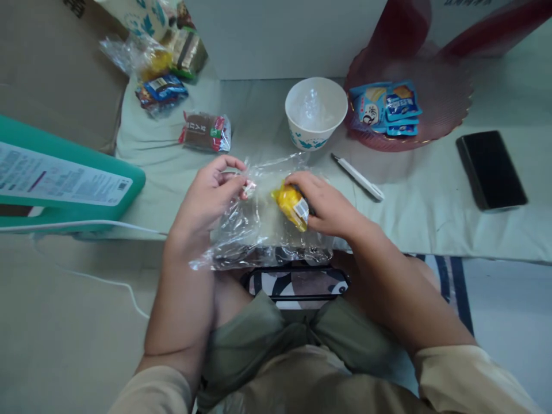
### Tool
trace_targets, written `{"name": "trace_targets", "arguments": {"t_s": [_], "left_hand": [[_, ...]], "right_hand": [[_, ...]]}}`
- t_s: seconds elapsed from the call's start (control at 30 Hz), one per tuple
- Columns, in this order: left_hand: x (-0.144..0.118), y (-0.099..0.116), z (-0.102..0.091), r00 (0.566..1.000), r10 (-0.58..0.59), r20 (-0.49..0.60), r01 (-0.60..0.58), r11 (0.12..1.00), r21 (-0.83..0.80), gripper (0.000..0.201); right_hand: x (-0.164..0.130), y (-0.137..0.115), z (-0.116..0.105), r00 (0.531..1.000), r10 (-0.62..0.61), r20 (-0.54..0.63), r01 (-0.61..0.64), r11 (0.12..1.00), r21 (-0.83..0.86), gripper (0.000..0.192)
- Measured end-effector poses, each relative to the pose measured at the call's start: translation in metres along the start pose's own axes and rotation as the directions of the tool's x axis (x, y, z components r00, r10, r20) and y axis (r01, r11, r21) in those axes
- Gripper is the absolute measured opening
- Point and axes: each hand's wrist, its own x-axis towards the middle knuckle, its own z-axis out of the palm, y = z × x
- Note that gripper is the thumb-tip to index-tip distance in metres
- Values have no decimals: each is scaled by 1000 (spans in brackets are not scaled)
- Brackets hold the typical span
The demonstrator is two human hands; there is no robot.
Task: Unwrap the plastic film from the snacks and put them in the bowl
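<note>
My right hand [325, 204] is closed on a small yellow snack packet [293, 206] with a white label, held over a clear plastic bag [259, 230]. The bag lies crumpled at the cloth's front edge, between my forearms. At its upper left, my left hand [215, 190] has thumb and fingers pinched on the bag's edge, where a small whitish, reddish bit shows. A brown packaged snack [204, 132] lies just beyond my left hand. Past the bag stands a white paper cup [316, 112] with clear plastic inside. A white pen [357, 177] lies right of my right hand.
A pink glass plate [444, 109] holds blue snack packets [386, 109]. A black phone [491, 169] lies at right. More snack packets [161, 89] and a patterned cup [144, 17] are at back left. A green container [69, 172] and white cable [86, 223] are at left.
</note>
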Motion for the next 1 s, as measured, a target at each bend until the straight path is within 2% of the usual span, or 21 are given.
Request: {"name": "trace_targets", "arguments": {"t_s": [0.1, 0.17, 0.23, 0.27, 0.3, 0.33, 0.4, 0.43, 0.47, 0.5, 0.57, 0.6, 0.7, 0.77, 0.9, 1.0], "left_hand": [[4, -1, 0, 997, 0, -73, 0, 1000, 4, 17], [6, -3, 1, 997, 4, -76, -2, 1000, 17, 15], [7, -4, 3, 998, 10, -59, -7, 999, 44, 15], [6, -5, 4, 999, 11, -42, -8, 998, 64, 15], [6, -4, 5, 1000, 11, -21, -9, 996, 84, 15], [5, -4, 6, 1000, 11, -2, -11, 996, 93, 15], [4, -3, 8, 999, 7, 44, -11, 995, 94, 15], [4, -2, 8, 998, 5, 68, -11, 996, 92, 15], [4, -1, 8, 996, 5, 86, -13, 996, 89, 14], [5, -1, 8, 995, 9, 99, -17, 996, 88, 14], [6, -1, 7, 993, 18, 117, -30, 995, 99, 13], [6, 0, 7, 993, 25, 119, -37, 994, 105, 13], [4, 2, 12, 991, 50, 125, -65, 990, 127, 12], [-3, 5, 19, 984, 76, 161, -99, 986, 138, 11], [-21, 19, 40, 947, 178, 269, -237, 950, 203, 12], [-30, 34, 53, 928, 273, 253, -344, 888, 304, 14]], "right_hand": [[-4, -1, -21, 997, 28, -74, -26, 999, 33, 56], [-6, -10, -41, 992, 52, -117, -55, 998, -19, 59], [-7, -21, -64, 971, 86, -222, -115, 986, -123, 56], [-8, -24, -75, 943, 106, -314, -169, 969, -179, 52], [-8, -26, -86, 897, 123, -424, -236, 945, -224, 50], [-8, -25, -95, 826, 137, -547, -317, 915, -250, 49], [-7, -13, -110, 648, 159, -745, -485, 840, -243, 53], [-7, -4, -115, 575, 177, -799, -560, 796, -227, 60], [-7, 6, -119, 538, 207, -817, -624, 750, -220, 71], [-6, 15, -120, 528, 243, -814, -670, 707, -224, 84], [-6, 27, -119, 568, 283, -773, -691, 674, -261, 102], [-5, 29, -117, 607, 278, -745, -663, 693, -282, 102], [-4, 18, -108, 736, 219, -641, -519, 790, -327, 78], [-4, 5, -104, 796, 233, -558, -478, 807, -346, 68], [-8, -3, -98, 806, 276, -524, -464, 844, -269, 61], [-13, 10, -93, 822, 166, -544, -341, 909, -239, 57]]}}
